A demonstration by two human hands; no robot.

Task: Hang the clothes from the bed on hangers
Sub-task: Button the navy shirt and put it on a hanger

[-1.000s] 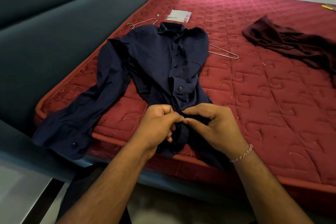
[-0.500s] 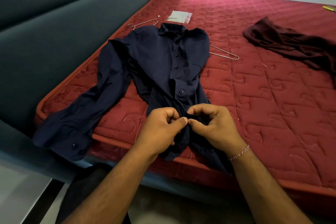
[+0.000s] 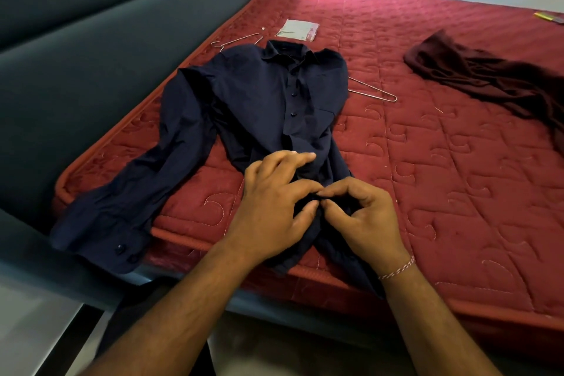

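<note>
Head view, hidden: the wire hanger lies mostly under the navy shirt; only its ends poke out.
Left hand: thumb and forefinger pinch the shirt's lower front, other fingers spread.
Right hand: fingertips pinch the same spot, perhaps at a button.
Cut off: the maroon garment runs past the right edge.
Surface: red quilted mattress, grey padded headboard, pale wall.
</note>
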